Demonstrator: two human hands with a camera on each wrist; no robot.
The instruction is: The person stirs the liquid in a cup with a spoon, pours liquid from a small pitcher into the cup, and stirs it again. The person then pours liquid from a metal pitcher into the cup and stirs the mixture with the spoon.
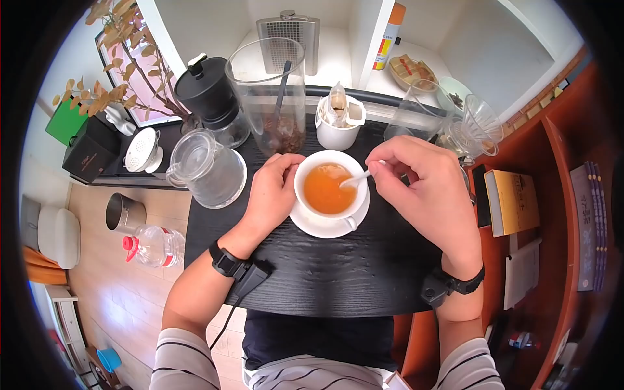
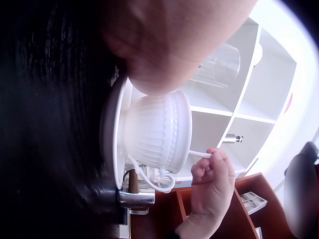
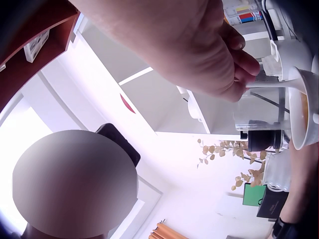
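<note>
A white teacup (image 1: 301, 170) of orange-brown liquid (image 1: 329, 188) stands on a white saucer (image 1: 318, 227), its handle toward the near right. My left hand (image 1: 271, 190) holds the cup's left side, fingers curled at the wall just under the rim; part of them is hidden behind the cup. In the left wrist view the cup's ribbed wall (image 2: 152, 132) shows beside that hand. My right hand (image 1: 426, 188) pinches the handle of a white spoon (image 1: 356, 179) between thumb and fingers. The spoon slants over the right rim, its bowl end in the liquid.
Behind the cup stand a white mug (image 1: 338, 135) with a drip bag, a tall glass vessel (image 1: 266, 97), a black grinder (image 1: 207, 91) and a lidded glass jug (image 1: 208, 169). Glassware (image 1: 478, 127) is beyond the right hand. The black table (image 1: 325, 273) curves toward the person.
</note>
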